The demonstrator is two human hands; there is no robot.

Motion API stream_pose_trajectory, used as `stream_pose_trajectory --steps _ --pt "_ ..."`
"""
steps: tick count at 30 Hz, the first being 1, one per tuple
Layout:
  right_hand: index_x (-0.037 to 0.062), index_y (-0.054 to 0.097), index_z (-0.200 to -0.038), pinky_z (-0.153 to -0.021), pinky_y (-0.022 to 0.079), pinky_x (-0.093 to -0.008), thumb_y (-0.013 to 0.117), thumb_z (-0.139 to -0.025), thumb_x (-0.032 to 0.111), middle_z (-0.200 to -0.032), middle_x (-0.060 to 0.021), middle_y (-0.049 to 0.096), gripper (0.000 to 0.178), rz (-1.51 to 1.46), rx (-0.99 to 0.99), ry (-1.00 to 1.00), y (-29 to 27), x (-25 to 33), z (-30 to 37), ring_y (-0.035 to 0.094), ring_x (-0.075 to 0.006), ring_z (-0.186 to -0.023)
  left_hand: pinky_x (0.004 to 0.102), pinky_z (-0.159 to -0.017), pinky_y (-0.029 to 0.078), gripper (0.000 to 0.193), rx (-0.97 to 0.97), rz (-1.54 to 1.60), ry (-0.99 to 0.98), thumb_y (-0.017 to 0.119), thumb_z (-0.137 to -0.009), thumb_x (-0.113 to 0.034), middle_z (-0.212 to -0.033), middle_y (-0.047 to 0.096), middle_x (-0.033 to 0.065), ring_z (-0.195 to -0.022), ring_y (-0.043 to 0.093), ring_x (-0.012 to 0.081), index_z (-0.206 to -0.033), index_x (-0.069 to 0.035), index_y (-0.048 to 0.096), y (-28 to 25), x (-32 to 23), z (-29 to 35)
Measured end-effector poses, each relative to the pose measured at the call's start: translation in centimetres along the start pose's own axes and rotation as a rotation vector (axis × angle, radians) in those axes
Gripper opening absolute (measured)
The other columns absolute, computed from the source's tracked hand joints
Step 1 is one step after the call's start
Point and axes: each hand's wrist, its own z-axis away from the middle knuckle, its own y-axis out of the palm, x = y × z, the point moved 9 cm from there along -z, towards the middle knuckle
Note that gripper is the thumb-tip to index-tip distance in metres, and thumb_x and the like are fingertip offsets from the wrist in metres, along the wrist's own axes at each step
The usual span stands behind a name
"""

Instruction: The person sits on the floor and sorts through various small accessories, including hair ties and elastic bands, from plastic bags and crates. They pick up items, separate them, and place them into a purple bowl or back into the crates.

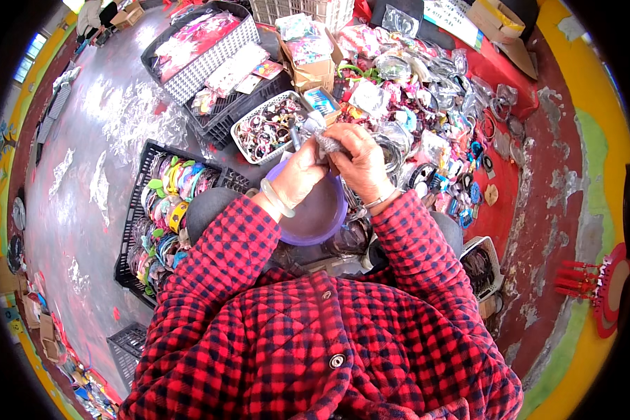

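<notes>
Both hands meet in front of my chest, above a purple basin (308, 219). My left hand (295, 173) is closed, its fingertips pressed on a small greyish, crumpled-looking item (327, 145). Gripping the same item from the other side, my right hand (360, 159) has its thumb and fingers pinched together. A short grey rod-like piece (295, 135) sticks up beside the left fingers; whether it belongs to the item I cannot tell. Just beyond the hands stands a white basket (243, 133) of small hair accessories.
To the left a black crate (129, 241) holds colourful headbands. Farther off stand a grey crate (189, 66) of packaged goods and a cardboard box (311, 75). A big pile of accessories (427, 133) spreads over red cloth on the right. A white basket (495, 262) sits near my right knee.
</notes>
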Motion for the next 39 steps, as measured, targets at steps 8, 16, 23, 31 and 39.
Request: stream_pose_trajectory --steps 8,16,23,31,39 --pt "0.0060 0.061 -0.104 -0.084 0.044 -0.0361 0.061 -0.072 0.001 -0.109 -0.0149 0.054 0.032 0.181 0.114 -0.099 2.0 1.1 0.6 0.051 -0.0328 -0.098 0.0348 -0.093 0.037 0.033 -0.065 0.795 -0.072 0.033 -0.096 -0.022 -0.113 0.052 0.0110 -0.107 0.048 0.0200 -0.117 0.000 0.045 -2.0 1.6 0.2" --pt "0.0106 0.061 -0.109 -0.091 0.041 -0.0337 0.055 -0.078 0.002 -0.122 -0.0143 0.051 0.033 0.239 0.273 -0.172 4.4 1.5 2.0 0.049 -0.0302 -0.108 0.0384 -0.094 0.040 0.031 -0.268 0.598 0.020 0.033 -0.096 -0.015 -0.113 0.054 0.0179 -0.105 0.053 0.0271 -0.115 0.005 0.046 -4.8 0.5 0.1" --pt "0.0039 0.062 -0.104 -0.075 0.047 -0.0260 0.054 -0.081 -0.001 -0.101 -0.0106 0.058 0.025 -0.009 0.259 0.256 3.5 -5.0 2.8 0.059 -0.0199 -0.083 0.0432 -0.106 0.027 0.043 -0.366 0.660 0.049 0.031 -0.097 -0.022 -0.129 0.041 0.0256 -0.125 0.035 0.0337 -0.124 0.011 0.036 -6.9 -0.7 0.0" --pt "0.0007 0.050 -0.113 -0.081 0.046 -0.0253 0.050 -0.089 0.009 -0.101 -0.0063 0.059 0.026 -1.097 -0.028 0.860 3.0 -8.0 3.4 0.057 -0.0132 -0.090 0.0384 -0.102 0.030 0.038 -0.332 0.343 0.093 0.030 -0.097 -0.020 -0.126 0.046 0.0200 -0.121 0.041 0.0277 -0.124 0.005 0.038 -5.5 -1.8 0.3" --pt "-0.0010 0.036 -0.131 -0.093 0.036 -0.0255 0.058 -0.083 0.005 -0.118 -0.0058 0.048 0.053 -0.654 0.391 0.595 6.3 -4.9 3.7 0.045 -0.0119 -0.107 0.0357 -0.097 0.037 0.039 -0.282 0.578 0.016 0.029 -0.098 -0.020 -0.121 0.050 0.0191 -0.109 0.050 0.0240 -0.122 0.008 0.040 -3.8 0.4 0.1"
